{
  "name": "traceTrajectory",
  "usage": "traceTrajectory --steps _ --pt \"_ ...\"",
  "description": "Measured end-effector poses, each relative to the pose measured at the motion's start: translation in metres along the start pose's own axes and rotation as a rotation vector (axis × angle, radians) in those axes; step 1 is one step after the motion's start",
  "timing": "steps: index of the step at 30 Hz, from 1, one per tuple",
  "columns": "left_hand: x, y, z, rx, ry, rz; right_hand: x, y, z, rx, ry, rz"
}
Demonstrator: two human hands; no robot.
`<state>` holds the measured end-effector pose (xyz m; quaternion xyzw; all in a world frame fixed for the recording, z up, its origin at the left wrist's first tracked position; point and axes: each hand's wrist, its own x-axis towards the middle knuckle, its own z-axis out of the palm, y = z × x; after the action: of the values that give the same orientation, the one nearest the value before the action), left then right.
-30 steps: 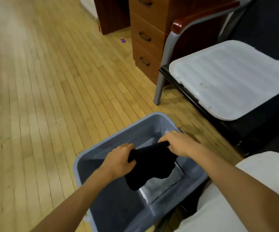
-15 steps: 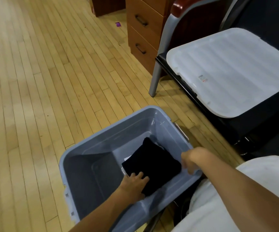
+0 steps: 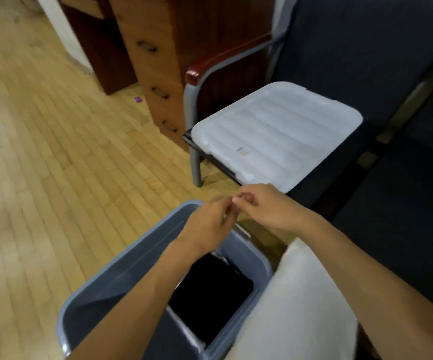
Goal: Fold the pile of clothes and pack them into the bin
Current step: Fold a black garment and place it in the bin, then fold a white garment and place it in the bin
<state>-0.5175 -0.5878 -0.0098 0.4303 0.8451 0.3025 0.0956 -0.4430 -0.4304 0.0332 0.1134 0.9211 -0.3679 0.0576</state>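
A grey-blue plastic bin (image 3: 122, 258) stands on the wooden floor in front of me. A folded black garment (image 3: 210, 289) lies flat inside it, on its right side. Both my hands are lifted above the bin's far rim, away from the garment. My left hand (image 3: 210, 224) and my right hand (image 3: 264, 206) meet at the fingertips. Their fingers are loosely curled and I see nothing held in either. The hands are blurred by motion.
The bin's white lid (image 3: 275, 136) lies on the seat of a dark chair with a red-brown armrest (image 3: 225, 58). A wooden drawer cabinet (image 3: 158, 61) stands behind it. White fabric (image 3: 296, 307) covers my lap at the lower right.
One second ago both hands held the black garment over the bin. They then laid it inside, and have since let go and risen above the far rim, fingertips together.
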Motion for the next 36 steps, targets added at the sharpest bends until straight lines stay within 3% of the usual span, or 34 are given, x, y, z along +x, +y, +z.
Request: traceTrajectory --steps 5,13,18,23,26,29,33,36 --pt "0.067 0.122 0.024 -0.002 0.008 0.244 -0.086 0.059 -0.088 0.160 0.314 0.051" --pt "0.100 0.375 0.201 -0.047 -0.381 0.760 -0.321 0.215 -0.169 0.483 0.843 0.390" --pt "0.067 0.490 0.301 -0.090 -0.584 0.961 -0.453 0.283 -0.171 0.466 1.175 0.628" --pt "0.029 0.570 0.405 0.083 -0.658 1.195 -0.549 0.337 -0.133 0.406 1.299 1.044" --pt "0.022 0.595 0.455 0.277 -0.708 1.191 -0.575 0.354 -0.119 0.366 1.350 1.259" --pt "0.027 0.594 0.487 0.294 -0.631 1.106 -0.589 0.362 -0.110 0.407 1.335 1.311" --pt "0.034 0.582 0.495 0.077 -0.542 1.058 -0.591 0.364 -0.109 0.389 1.323 1.318" --pt "0.032 0.581 0.485 -0.248 -0.531 0.838 -0.582 0.362 -0.114 0.308 1.313 1.282"
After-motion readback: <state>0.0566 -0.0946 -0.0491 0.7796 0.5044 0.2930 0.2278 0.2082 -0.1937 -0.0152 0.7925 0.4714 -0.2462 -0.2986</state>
